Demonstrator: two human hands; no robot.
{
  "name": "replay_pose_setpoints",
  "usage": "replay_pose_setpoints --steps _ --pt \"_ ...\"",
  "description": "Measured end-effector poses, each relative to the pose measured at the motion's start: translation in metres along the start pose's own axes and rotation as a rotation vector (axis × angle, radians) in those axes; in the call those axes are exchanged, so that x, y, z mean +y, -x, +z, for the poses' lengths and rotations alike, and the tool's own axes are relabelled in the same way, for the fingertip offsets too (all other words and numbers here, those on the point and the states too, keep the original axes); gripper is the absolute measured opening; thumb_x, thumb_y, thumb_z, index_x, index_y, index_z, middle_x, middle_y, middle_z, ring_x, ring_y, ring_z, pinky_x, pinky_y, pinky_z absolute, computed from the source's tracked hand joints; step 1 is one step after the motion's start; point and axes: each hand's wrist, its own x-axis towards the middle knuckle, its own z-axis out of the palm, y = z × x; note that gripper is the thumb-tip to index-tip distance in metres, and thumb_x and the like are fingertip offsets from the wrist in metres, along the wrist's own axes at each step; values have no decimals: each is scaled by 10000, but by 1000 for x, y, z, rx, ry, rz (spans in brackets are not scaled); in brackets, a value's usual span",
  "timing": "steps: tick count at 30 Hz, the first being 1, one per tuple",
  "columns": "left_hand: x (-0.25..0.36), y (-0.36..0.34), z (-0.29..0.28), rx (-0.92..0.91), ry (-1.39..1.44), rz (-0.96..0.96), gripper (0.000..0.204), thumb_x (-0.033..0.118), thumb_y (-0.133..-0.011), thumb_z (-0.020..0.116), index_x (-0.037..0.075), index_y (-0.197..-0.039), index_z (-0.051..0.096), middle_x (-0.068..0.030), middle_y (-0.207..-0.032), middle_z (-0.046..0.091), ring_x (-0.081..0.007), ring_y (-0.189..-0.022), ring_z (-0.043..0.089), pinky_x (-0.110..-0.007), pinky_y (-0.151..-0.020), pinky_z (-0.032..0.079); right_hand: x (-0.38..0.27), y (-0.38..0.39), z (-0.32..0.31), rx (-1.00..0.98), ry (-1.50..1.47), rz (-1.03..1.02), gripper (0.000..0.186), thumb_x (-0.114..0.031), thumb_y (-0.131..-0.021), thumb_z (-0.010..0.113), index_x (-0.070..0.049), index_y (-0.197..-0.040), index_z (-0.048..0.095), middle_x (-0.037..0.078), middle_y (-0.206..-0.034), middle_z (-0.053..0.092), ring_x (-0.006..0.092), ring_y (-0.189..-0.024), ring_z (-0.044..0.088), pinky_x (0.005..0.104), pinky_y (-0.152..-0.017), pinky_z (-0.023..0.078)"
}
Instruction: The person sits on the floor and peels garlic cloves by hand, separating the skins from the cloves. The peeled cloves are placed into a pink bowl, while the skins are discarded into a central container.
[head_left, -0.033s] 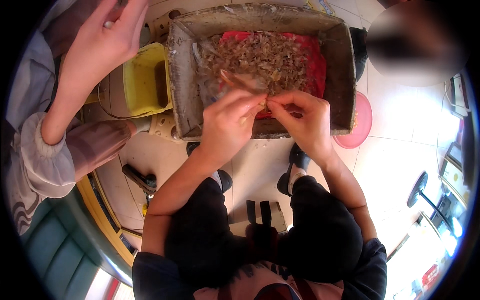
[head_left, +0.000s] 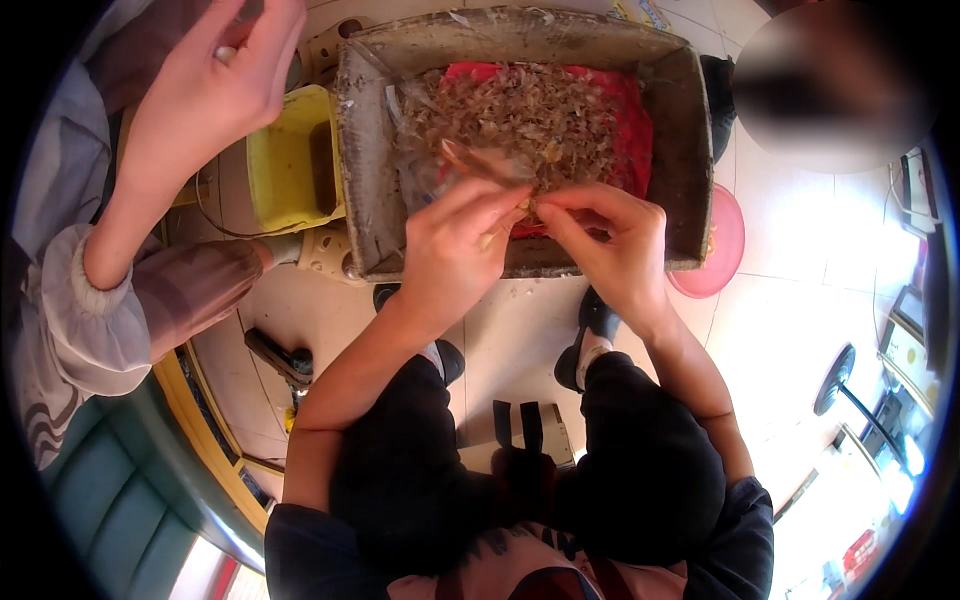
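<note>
One soft teal seat with padded panels (head_left: pixel 120 490) is at eight o'clock. At ten o'clock is a co-worker's bare hand (head_left: pixel 210 100) with a small round white lump (head_left: pixel 226 54) by its fingers; the fingertips are cut off at the top, so I cannot tell how it grips. Just beside it is a yellow plastic bin (head_left: pixel 270 170), also at ten o'clock.

A big, worn, grey-brown box (head_left: pixel 366 160) is at twelve o'clock. Thin, dry, curly brown skins (head_left: pixel 550 115) lie heaped in it on a shiny red plastic sheet (head_left: pixel 632 140). The person's left hand (head_left: pixel 450 250) is in front of the box, near twelve. Its thumb and first finger pinch a small pale yellow piece (head_left: pixel 526 206). A thin brown strip (head_left: pixel 470 165) slants up from that hand toward eleven; I cannot tell what it is.

The piece is over the near side of the box, between the two hands. It looks tiny and lumpy, and fingers hide most of it. The right hand (head_left: pixel 615 235) is at one o'clock, with thumb and first finger pressed together, pinching the piece's right side.

A round pink plastic dish (head_left: pixel 728 250) is between two and three o'clock.
</note>
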Motion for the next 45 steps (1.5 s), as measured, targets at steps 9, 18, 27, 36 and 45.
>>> replay_pose_setpoints --steps 9,18,27,36,45 --pt "-1 3 0 -39 -106 105 249 -25 -747 685 40 -987 679 -81 -846 633 -232 -687 634 -312 -603 507 -1 -2 3 21 69 -97 84 20 -723 705 8 -787 652 76 -749 663 128 -679 672 248 -619 566" --pt "3 -5 -20 -127 1145 -851 242 106 -900 609 1 -1116 640 -28 -862 590 -42 -612 473 -153 -422 268 21 -13 -15 133 187 20 154 -7 -707 719 -7 -852 667 98 -868 674 167 -751 658 267 -665 533" --pt "-4 -2 -13 -176 1105 -863 258 119 -916 594 -27 -1129 606 -68 -860 624 -51 -575 465 -138 -373 254 3 -9 -8 -90 -9 14 149 -88 -740 762 -25 -866 714 89 -847 680 178 -799 618 292 -718 486" --pt "-1 -2 -23 -179 1054 -906 238 111 -887 644 -31 -1075 610 -91 -864 634 -51 -583 472 -146 -387 263 9 -8 -27 -346 -215 3 146 -42 -751 738 -21 -883 680 113 -847 663 177 -776 638 249 -734 500" --pt "54 -2 -64 -250 924 -750 179 71 -880 637 -25 -1027 601 -85 -835 620 -58 -593 473 -149 -391 265 -25 -1 -47 -327 138 -2 459 -130 -793 711 -134 -1237 593 87 -860 695 161 -772 670 289 -660 508"
